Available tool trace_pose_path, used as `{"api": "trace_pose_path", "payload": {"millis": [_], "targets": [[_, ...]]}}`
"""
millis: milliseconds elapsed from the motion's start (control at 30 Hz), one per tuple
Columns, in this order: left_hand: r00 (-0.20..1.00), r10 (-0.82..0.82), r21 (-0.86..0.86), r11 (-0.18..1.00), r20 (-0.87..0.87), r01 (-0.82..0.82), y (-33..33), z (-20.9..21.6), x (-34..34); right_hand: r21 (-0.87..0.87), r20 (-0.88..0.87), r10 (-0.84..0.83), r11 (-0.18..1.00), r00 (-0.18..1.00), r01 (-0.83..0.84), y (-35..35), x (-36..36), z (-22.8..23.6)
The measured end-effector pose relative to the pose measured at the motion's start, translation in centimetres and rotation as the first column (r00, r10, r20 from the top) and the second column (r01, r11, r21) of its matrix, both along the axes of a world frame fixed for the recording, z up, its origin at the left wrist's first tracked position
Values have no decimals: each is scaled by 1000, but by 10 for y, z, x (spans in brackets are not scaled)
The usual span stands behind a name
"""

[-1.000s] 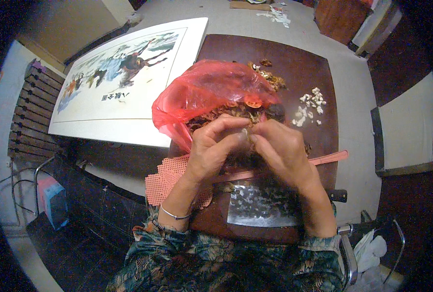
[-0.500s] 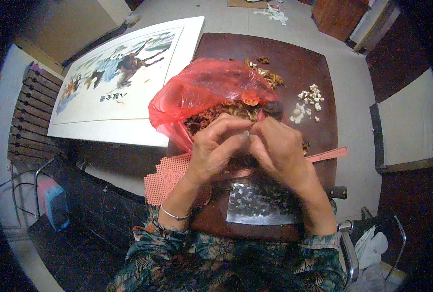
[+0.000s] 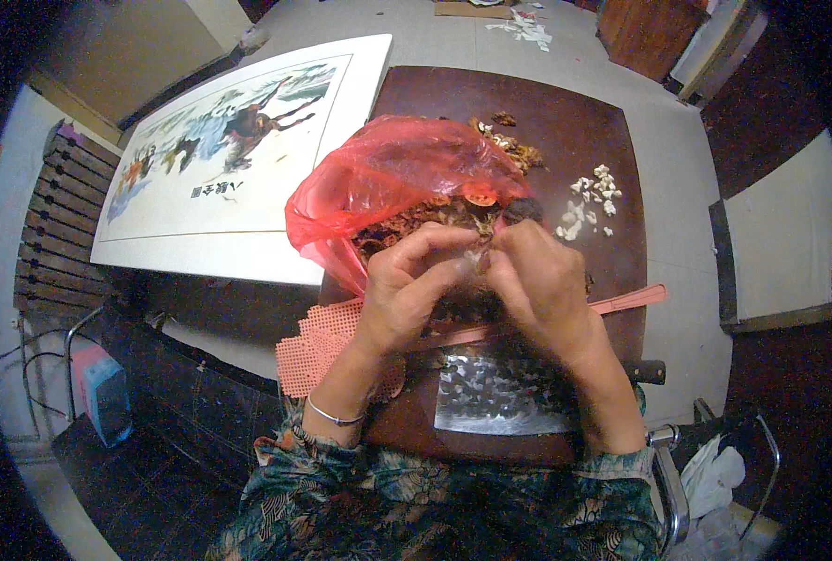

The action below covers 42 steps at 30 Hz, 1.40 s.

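Observation:
My left hand [image 3: 408, 285] and my right hand [image 3: 539, 285] meet at their fingertips over the mouth of a red plastic bag [image 3: 388, 159]. Both are closed in a pinch around a small brownish piece with something pale at it, too small and covered to name. Brown, dried-looking scraps [image 3: 411, 222] fill the bag's opening, with an orange round bit [image 3: 480, 194] among them. Below my hands lies a pink fly swatter [image 3: 327, 351], its handle running right beneath my right hand. A cleaver [image 3: 500, 397] rests flat nearest me, partly hidden by my right forearm.
Small white pieces [image 3: 591, 201] lie scattered at the right of the brown table [image 3: 575, 112]. More brown scraps [image 3: 519, 150] sit behind the bag. A white picture panel [image 3: 248, 245] with a painting overlaps the left side. A metal chair frame [image 3: 673, 486] stands at lower right.
My fingertips have shifted slightly, and the right hand sits a little farther from the left. A pale bit now shows between them. The bag, swatter and cleaver stay in place.

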<state>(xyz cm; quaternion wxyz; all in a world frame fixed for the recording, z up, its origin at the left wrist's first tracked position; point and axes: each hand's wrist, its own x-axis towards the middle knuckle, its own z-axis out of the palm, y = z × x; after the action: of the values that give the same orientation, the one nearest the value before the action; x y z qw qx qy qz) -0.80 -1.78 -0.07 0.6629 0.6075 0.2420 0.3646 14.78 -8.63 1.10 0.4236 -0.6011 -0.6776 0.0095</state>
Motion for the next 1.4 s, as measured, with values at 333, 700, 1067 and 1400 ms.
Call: {"api": "trace_pose_path", "payload": {"millis": [333, 700, 1067, 1400], "targets": [[983, 32, -309, 951, 183, 26, -1, 1, -1, -31, -161, 62, 997, 985, -68, 0, 1, 6], [998, 34, 58, 998, 56, -37, -2, 2, 0, -118, -194, 53, 990, 980, -77, -1, -1, 2], [992, 93, 7, 996, 82, -94, -3, 0, 0, -24, -128, 40, 999, 991, -43, 1, -3, 3], [993, 114, 355, 929, 2, -108, -2, -6, 2, 109, 93, -26, 994, 995, 16, 3, -6, -2]]}}
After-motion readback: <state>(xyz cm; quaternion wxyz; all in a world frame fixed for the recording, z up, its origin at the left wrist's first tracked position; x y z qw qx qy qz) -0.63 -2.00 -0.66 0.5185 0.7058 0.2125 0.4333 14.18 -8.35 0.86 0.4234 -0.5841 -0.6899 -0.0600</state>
